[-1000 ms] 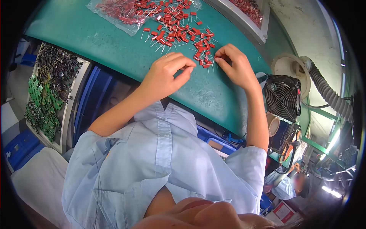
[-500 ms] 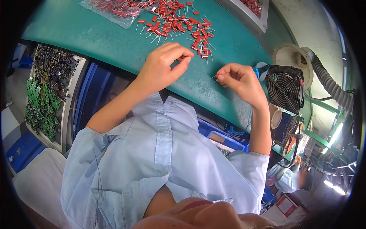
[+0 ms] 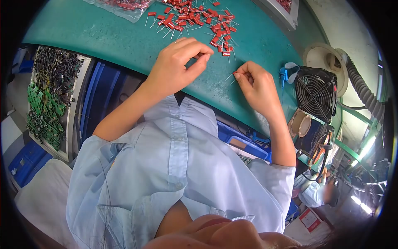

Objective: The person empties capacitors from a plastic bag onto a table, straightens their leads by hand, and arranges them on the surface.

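Note:
In my right hand (image 3: pixel 258 87), thumb and fingertips pinch a small red capacitor (image 3: pixel 235 73), its two thin wire leads pointing left over the bench. My left hand (image 3: pixel 178 62) is held above the bench with thumb and forefinger brought together. Whatever it may hold at its fingertips is too small or hidden to make out. Just beyond both hands lies a loose pile of red capacitors (image 3: pixel 188 18) with straight silvery leads, spreading down to the right near my left fingertips.
The green bench mat (image 3: pixel 99 33) carries a clear plastic bag (image 3: pixel 132 14) of red parts and a metal-edged tray (image 3: pixel 286 16). At right stand a black fan (image 3: pixel 314 93) and a grey hose (image 3: pixel 360 79). Circuit boards (image 3: pixel 45 103) fill a rack at left. Another person (image 3: pixel 313 193) sits far right.
My right hand has moved slightly up and left, turning the capacitor so its leads show more plainly. The left hand has shifted only a little. The view has tilted slightly.

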A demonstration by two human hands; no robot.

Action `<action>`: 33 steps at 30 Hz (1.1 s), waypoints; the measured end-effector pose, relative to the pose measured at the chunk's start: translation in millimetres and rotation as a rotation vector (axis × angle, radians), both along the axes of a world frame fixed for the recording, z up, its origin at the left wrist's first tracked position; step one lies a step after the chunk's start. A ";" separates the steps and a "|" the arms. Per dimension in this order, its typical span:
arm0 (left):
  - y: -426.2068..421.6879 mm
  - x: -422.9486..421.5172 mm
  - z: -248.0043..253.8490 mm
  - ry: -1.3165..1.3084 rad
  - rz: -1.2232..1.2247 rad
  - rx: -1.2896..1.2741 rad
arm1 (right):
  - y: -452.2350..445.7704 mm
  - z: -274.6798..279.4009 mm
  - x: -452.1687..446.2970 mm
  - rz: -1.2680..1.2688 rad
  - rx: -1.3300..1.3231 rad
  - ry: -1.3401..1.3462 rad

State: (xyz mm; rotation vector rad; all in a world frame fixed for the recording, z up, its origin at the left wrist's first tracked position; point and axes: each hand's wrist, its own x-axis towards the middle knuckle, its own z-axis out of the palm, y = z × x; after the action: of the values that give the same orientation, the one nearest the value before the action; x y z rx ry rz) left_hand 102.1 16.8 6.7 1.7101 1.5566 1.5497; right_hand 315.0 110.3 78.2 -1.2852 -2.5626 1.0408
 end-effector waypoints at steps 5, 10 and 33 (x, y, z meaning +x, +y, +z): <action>0.3 0.4 -0.7 -0.010 0.000 0.010 | -5.6 -8.7 2.2 0.073 0.177 0.027; 0.2 0.5 -0.8 -0.006 0.006 0.012 | -15.2 -12.9 0.3 0.163 0.387 0.053; -1.7 0.8 4.4 0.045 0.011 0.025 | 178.2 -0.4 -38.0 -0.172 0.478 0.458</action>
State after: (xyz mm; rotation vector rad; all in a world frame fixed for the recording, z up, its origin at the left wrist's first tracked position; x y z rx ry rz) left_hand 102.9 15.0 11.1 1.7638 1.5770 1.5525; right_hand 277.0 288.5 77.7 -0.9800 -2.1274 0.5545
